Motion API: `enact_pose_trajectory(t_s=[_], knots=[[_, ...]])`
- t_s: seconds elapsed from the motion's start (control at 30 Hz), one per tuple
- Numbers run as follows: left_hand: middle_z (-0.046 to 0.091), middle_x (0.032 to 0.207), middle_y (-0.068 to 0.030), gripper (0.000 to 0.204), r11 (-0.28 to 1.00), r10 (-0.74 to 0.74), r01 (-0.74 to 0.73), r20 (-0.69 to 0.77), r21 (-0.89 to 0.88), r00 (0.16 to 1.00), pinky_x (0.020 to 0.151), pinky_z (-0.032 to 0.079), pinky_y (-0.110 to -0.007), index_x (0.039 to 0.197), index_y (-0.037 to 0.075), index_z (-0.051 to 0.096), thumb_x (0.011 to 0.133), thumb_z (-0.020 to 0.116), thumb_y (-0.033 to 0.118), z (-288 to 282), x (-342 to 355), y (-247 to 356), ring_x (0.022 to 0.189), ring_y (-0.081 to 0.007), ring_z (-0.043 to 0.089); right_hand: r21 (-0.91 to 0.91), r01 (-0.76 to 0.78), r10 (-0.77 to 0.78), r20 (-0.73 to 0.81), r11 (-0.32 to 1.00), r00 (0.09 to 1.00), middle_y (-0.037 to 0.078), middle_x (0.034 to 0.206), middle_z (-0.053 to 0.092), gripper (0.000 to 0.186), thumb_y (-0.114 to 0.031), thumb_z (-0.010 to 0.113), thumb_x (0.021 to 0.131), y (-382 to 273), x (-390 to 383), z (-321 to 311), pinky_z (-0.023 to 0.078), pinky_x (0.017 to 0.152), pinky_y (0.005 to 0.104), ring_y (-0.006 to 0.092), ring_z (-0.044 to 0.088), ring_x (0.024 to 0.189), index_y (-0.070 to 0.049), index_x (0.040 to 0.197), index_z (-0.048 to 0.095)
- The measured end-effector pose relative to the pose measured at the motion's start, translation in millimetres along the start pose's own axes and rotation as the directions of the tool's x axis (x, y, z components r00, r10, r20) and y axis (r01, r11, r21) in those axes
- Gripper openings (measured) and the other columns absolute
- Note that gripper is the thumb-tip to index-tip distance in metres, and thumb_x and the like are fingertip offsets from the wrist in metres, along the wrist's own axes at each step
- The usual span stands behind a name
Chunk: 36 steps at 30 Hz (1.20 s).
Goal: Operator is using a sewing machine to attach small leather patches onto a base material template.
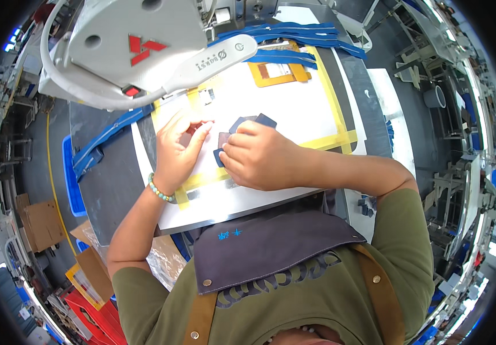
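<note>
Small dark blue pieces (266, 121) lie on the white sheet (311, 109), partly beneath your curled right hand (262, 156); whether its fingers grip or merely cover them cannot be told. On your left hand (178, 146), thumb and forefinger nearly meet, any item between them indistinct. For good handling, steady the pieces lightly and take each by its edge. Your right fingertips and the pieces' number and layering are hidden.

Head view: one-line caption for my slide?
Right hand at small dark pieces on a yellow-taped white surface, left hand curled alongside.
</note>
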<state>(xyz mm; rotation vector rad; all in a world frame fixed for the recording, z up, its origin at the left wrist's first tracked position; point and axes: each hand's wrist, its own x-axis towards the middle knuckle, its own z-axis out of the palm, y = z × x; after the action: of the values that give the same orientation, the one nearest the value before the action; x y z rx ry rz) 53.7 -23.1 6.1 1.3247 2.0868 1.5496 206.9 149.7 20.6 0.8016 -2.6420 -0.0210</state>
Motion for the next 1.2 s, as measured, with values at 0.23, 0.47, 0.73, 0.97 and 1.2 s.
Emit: enact_pose_trajectory(t_s=[0.23, 0.47, 0.73, 0.97, 1.2], knots=[[0.071, 0.099, -0.0083, 0.034, 0.765, 0.532, -0.487, 0.013, 0.421, 0.847, 0.061, 0.051, -0.031, 0.117, 0.003, 0.074, 0.087, 0.087, 0.014, -17.9, -4.2, 26.4, 0.076, -0.0172, 0.065, 0.719, -0.628, 0.594, 0.376, 0.297, 0.711, 0.007, 0.074, 0.069, 0.032, -0.026, 0.060, 0.105, 46.7, 13.2, -37.7, 0.052, 0.071, 0.0293, 0.0141, 0.065, 0.070, -0.004, 0.085, 0.071], [0.079, 0.110, -0.0126, 0.029, 0.323, 0.710, -0.751, 0.377, 0.576, 0.595, 0.059, 0.050, -0.027, 0.106, -0.001, 0.081, 0.078, 0.078, 0.004, -19.4, -1.2, 38.3, 0.070, -0.0146, 0.062, 0.753, -0.452, 0.415, 0.647, -0.478, 0.640, 0.003, 0.079, 0.071, 0.034, -0.028, 0.059, 0.109, 40.6, 14.1, -17.7, 0.051, 0.073, 0.0249, 0.0097, 0.063, 0.071, 0.000, 0.095, 0.072], [0.077, 0.106, -0.0136, 0.024, 0.249, 0.699, -0.771, 0.442, 0.586, 0.562, 0.072, 0.061, -0.031, 0.106, -0.002, 0.079, 0.083, 0.076, 0.004, -41.4, 6.4, 20.5, 0.087, -0.0238, 0.073, 0.445, -0.358, 0.447, -0.110, 0.821, 0.888, 0.013, 0.083, 0.073, 0.022, -0.026, 0.072, 0.093, 86.1, 3.0, 16.9, 0.057, 0.072, 0.0402, 0.0342, 0.069, 0.079, -0.004, 0.091, 0.076], [0.074, 0.117, -0.0156, 0.037, 0.296, 0.627, -0.750, 0.472, 0.592, 0.620, 0.085, 0.065, -0.037, 0.119, -0.004, 0.076, 0.083, 0.075, 0.006, -57.9, 24.7, -16.3, 0.101, -0.0286, 0.075, 0.312, -0.143, 0.164, -0.044, 0.939, 0.985, 0.005, 0.076, 0.064, 0.023, -0.025, 0.081, 0.086, 104.3, 11.9, 39.5, 0.056, 0.071, 0.0400, 0.0276, 0.067, 0.081, -0.007, 0.076, 0.070], [0.076, 0.111, -0.0129, 0.039, 0.488, 0.561, -0.674, 0.392, 0.555, 0.729, 0.075, 0.061, -0.034, 0.121, -0.002, 0.075, 0.082, 0.074, 0.001, -32.7, 39.8, -35.8, 0.095, -0.0260, 0.076, 0.577, -0.202, 0.431, -0.293, 0.791, 0.853, 0.010, 0.106, 0.078, 0.018, -0.014, 0.069, 0.096, 109.5, 10.9, 37.5, 0.059, 0.089, 0.0401, 0.0304, 0.072, 0.100, -0.004, 0.107, 0.080]])
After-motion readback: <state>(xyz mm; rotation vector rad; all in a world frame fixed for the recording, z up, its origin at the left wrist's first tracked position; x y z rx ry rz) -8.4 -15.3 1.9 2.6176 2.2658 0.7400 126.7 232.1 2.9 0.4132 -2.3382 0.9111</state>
